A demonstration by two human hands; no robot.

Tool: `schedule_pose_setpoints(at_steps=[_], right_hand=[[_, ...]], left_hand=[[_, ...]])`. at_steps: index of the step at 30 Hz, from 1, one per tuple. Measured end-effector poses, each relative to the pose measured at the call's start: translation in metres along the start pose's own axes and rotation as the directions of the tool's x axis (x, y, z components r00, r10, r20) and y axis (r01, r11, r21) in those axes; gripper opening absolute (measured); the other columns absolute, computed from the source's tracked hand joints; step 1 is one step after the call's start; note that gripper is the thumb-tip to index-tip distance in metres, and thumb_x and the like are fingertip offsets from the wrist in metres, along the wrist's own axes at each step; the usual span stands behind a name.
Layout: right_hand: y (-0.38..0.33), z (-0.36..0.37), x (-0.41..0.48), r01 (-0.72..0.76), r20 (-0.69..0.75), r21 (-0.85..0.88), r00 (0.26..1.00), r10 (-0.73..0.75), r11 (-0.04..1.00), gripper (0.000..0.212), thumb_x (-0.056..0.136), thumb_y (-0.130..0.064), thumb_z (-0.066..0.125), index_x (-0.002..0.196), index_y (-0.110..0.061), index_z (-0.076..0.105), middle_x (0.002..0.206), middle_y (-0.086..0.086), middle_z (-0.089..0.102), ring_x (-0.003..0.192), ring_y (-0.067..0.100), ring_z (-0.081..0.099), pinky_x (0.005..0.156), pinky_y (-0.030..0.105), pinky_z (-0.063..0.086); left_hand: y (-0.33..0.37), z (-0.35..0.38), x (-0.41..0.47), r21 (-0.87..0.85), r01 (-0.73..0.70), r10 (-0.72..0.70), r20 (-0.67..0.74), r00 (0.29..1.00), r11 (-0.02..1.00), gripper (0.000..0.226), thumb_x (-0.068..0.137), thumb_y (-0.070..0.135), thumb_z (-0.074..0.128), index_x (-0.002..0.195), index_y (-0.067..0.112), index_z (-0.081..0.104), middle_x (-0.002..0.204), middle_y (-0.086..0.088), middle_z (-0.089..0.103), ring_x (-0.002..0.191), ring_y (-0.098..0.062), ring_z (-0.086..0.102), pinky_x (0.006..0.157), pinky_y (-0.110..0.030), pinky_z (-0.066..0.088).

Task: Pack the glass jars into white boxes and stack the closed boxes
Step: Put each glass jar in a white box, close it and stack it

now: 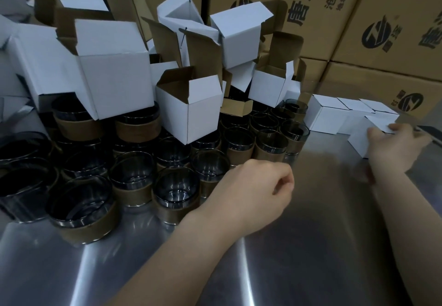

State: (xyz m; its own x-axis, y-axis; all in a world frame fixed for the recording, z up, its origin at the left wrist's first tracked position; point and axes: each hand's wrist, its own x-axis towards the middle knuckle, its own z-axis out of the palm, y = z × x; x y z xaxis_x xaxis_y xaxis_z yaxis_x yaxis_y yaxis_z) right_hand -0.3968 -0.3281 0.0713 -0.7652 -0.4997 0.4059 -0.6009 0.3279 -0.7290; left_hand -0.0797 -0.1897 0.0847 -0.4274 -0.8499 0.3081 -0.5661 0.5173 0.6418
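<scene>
Several dark glass jars [175, 189] with brown paper sleeves crowd the left half of the steel table [311, 234]. Open white boxes [191, 109] are piled on and behind them. At the far right stands a row of closed white boxes [327, 116]. My right hand [397, 147] holds a closed white box [358, 143] in front of that row, fingers over its top and thumb on its near side. My left hand [258, 190] hovers over the table just right of the nearest jars, fingers curled into a loose fist, holding nothing.
Large brown printed cartons [358, 18] are stacked against the back and right. A dark flat object [428, 133] lies at the right edge past my right hand. Bare steel surface spreads across the near centre and right.
</scene>
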Motion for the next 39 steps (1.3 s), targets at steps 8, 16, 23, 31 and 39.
schedule_pose_setpoints(at_steps=[8,16,23,31,39], right_hand=[[0.007,-0.001,0.032,-0.024,0.085,-0.092,0.996,0.032,0.995,0.047,0.092,-0.029,0.054,0.135,-0.01,0.049,0.149,0.018,0.033,0.131,0.045,0.039,0.106,0.055,0.039],[0.009,-0.005,0.048,0.006,0.263,-0.238,0.963,0.059,0.971,0.059,0.087,-0.018,0.062,0.139,-0.008,0.037,0.148,0.024,0.031,0.128,0.052,0.036,0.1,0.058,0.042],[-0.035,-0.012,0.0,0.214,-0.01,-0.031,0.977,-0.215,0.976,0.047,0.082,-0.013,0.054,0.127,-0.001,0.048,0.138,0.024,0.041,0.119,0.044,0.048,0.098,0.045,0.041],[-0.168,-0.031,-0.154,0.239,0.576,0.651,0.463,-0.674,0.721,0.081,0.074,-0.052,0.075,0.14,-0.039,0.03,0.116,-0.008,0.058,0.097,0.001,0.061,0.068,0.013,0.047],[-0.212,-0.009,-0.195,0.237,0.704,0.633,0.217,-0.676,0.737,0.124,0.062,-0.055,0.085,0.15,-0.038,-0.001,0.156,0.0,0.021,0.139,0.019,0.031,0.106,0.032,0.033]], left_hand=[[-0.001,0.003,0.0,0.032,-0.014,0.013,0.032,0.999,0.999,0.012,0.092,0.026,0.052,0.09,0.025,0.064,0.085,0.007,0.065,0.078,-0.013,0.06,0.073,-0.038,0.053],[-0.003,0.005,0.001,0.033,-0.003,0.001,0.051,0.999,0.999,0.012,0.092,0.027,0.052,0.089,0.025,0.063,0.089,0.006,0.066,0.08,-0.016,0.061,0.075,-0.039,0.053],[-0.004,0.008,0.001,0.026,0.0,-0.002,0.059,0.998,1.0,0.012,0.092,0.026,0.052,0.09,0.026,0.064,0.087,0.007,0.065,0.081,-0.016,0.061,0.075,-0.039,0.053],[-0.006,0.007,0.004,-0.064,0.024,-0.035,-0.181,0.983,0.998,0.011,0.088,0.027,0.053,0.087,0.024,0.064,0.077,0.005,0.065,0.075,-0.017,0.063,0.071,-0.038,0.054],[0.001,-0.011,0.001,-0.175,-0.054,-0.048,-0.533,0.845,0.983,0.012,0.066,0.024,0.051,0.056,0.017,0.052,0.049,0.006,0.05,0.046,-0.011,0.046,0.047,-0.023,0.036]])
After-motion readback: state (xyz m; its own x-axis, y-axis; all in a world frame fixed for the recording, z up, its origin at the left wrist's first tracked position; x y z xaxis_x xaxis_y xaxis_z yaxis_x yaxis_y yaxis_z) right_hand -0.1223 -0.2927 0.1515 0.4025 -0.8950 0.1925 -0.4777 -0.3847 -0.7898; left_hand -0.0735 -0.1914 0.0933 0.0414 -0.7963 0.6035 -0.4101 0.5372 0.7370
